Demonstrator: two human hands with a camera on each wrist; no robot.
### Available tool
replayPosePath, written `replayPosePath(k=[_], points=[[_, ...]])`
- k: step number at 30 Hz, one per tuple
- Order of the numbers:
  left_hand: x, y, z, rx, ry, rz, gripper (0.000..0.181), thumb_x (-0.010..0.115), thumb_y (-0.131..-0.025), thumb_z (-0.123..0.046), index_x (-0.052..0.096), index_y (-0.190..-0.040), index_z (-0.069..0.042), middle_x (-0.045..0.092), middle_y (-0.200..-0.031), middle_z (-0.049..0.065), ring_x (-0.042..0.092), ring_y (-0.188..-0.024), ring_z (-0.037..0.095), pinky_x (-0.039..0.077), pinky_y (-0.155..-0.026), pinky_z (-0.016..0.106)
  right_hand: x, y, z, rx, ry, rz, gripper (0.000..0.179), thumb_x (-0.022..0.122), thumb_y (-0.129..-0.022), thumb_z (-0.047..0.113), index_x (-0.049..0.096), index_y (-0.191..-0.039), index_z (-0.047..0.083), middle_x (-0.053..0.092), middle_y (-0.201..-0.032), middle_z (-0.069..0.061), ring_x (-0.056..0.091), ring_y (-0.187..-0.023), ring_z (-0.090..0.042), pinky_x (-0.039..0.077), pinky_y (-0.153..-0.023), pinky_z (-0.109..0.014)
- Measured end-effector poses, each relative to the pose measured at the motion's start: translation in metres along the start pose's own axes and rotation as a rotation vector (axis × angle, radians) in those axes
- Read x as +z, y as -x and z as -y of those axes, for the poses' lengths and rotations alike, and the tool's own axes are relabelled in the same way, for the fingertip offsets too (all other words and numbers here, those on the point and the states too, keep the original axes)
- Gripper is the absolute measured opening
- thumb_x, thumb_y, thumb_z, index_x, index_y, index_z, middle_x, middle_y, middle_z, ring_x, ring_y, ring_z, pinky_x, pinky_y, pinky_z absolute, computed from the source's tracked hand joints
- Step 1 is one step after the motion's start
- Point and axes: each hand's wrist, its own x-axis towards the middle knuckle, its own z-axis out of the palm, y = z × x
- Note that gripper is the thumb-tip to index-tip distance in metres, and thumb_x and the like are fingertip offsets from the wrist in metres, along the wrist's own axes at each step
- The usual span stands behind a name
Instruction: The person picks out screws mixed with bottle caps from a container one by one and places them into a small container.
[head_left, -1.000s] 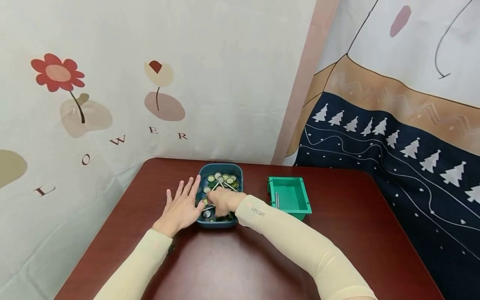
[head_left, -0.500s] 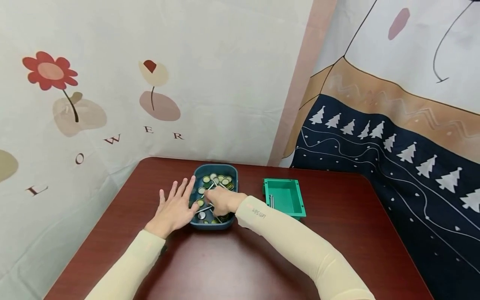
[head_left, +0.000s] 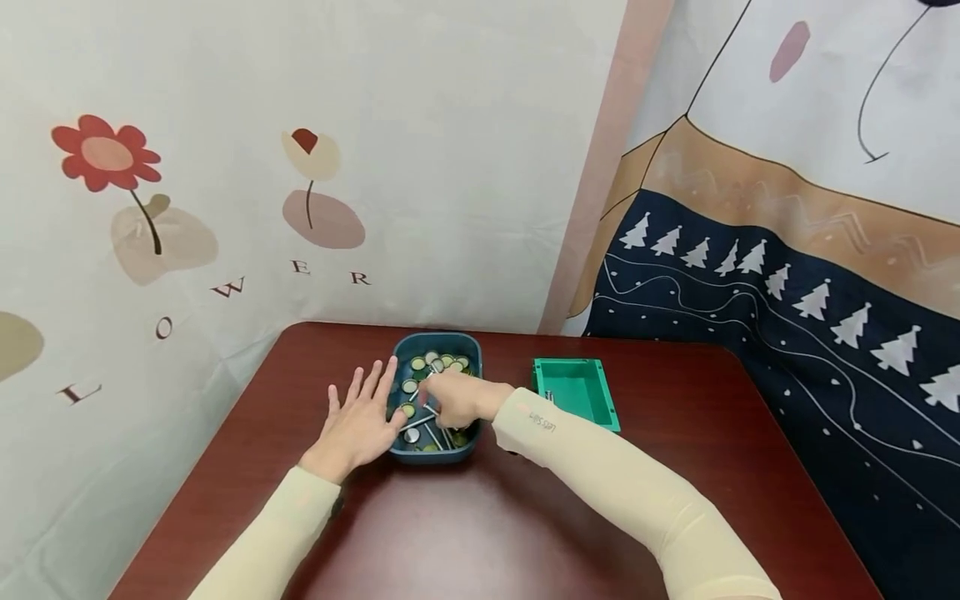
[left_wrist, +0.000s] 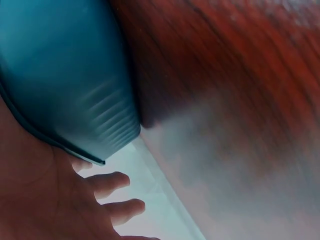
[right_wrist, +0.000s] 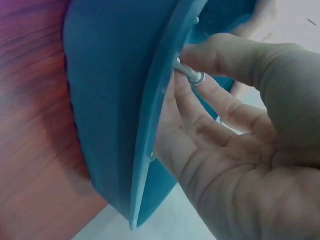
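My left hand (head_left: pixel 356 429) lies at the left rim of a blue plastic bin (head_left: pixel 435 457), fingers straight and spread, thumb over the rim. In the left wrist view the palm is against the rim of the bin (left_wrist: pixel 65 65). My right hand (head_left: pixel 461 400) is over the inside of the bin. The right wrist view shows its thumb and fingers pinching a silver metal bolt (right_wrist: pixel 192 75) with a wider rounded end; the other end is hidden. Below the hands lie several round gold-rimmed discs (head_left: pixel 417 363) and loose silver bolts (head_left: pixel 433 435).
A green plastic box (head_left: pixel 606 392) stands right of the bin, with short silver metal pieces (head_left: pixel 550 396) at its left side. The right forearm passes in front of its near corner. The dark red table (head_left: pixel 465 533) meets a printed cloth wall (head_left: pixel 465 167) behind.
My right hand has shifted slightly to the right within the bin, uncovering more bolts at its near end. The left hand stays at the rim.
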Motion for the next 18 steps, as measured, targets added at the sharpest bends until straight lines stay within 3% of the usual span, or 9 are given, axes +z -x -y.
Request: replayPosePath(k=[4,8,18], points=[[0.003,0.000,0.000,0.001,0.008,-0.009,0.089,0.057,-0.118,-0.044,0.011,-0.190,-0.019,0.017,-0.196,0.023,0.014,-0.180,0.058,0.005,-0.135,0.093,-0.007,0.010,-0.007,-0.013,-0.088,0.002,0.039,0.078,-0.109,0.006,0.074,-0.148,0.008,0.081,-0.106,-0.006,0.075,-0.075,-0.012,0.061,-0.070,-0.024],[0.006,0.000,0.001,-0.009,0.011,0.007,0.091,0.056,-0.118,-0.045,0.007,-0.190,-0.020,0.017,-0.196,0.023,0.013,-0.181,0.059,0.003,-0.136,0.093,-0.020,0.020,-0.015,-0.022,-0.209,0.025,0.036,0.076,-0.111,0.004,0.072,-0.147,0.003,0.081,-0.110,-0.011,0.084,-0.075,-0.023,0.068,-0.071,-0.028],[0.004,-0.003,0.001,-0.003,0.014,-0.001,0.091,0.057,-0.117,-0.044,0.009,-0.190,-0.020,0.017,-0.196,0.023,0.014,-0.181,0.058,0.003,-0.136,0.092,-0.046,0.046,-0.039,0.007,-0.423,0.068,0.036,0.077,-0.106,-0.003,0.075,-0.142,0.000,0.085,-0.105,-0.016,0.083,-0.078,-0.020,0.075,-0.079,-0.041]])
